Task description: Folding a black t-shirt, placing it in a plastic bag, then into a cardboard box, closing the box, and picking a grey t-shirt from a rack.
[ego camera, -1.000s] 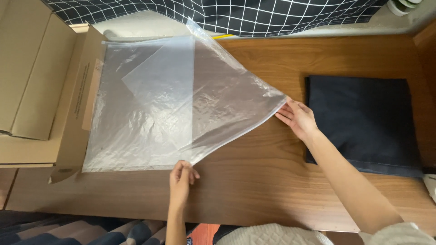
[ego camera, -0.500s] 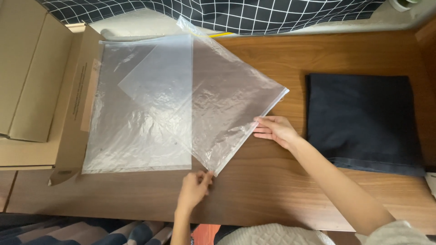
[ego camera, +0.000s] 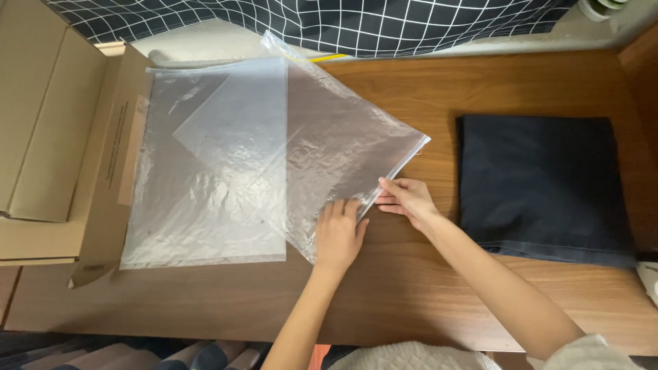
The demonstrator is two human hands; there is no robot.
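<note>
A clear plastic zip bag (ego camera: 336, 151) lies skewed on the wooden table (ego camera: 425, 274), partly over a stack of flat clear bags (ego camera: 199, 185). My left hand (ego camera: 339, 236) rests flat, palm down, on the bag's near corner by its zip edge. My right hand (ego camera: 406, 200) pinches that zip edge a little farther along, fingers closed on the plastic. A folded dark blue cloth (ego camera: 545, 185) lies to the right of my right hand, apart from the bag.
Flattened cardboard boxes (ego camera: 48, 130) lie at the left, under the stack's left side. A black fabric with a white grid (ego camera: 356, 24) hangs along the table's far edge. The table's near edge runs just above my lap.
The top bag was lowered onto the table and shifted slightly. My left hand let go of the near corner and moved up to lie flat on the bag. My right hand slid inward along the zip edge.
</note>
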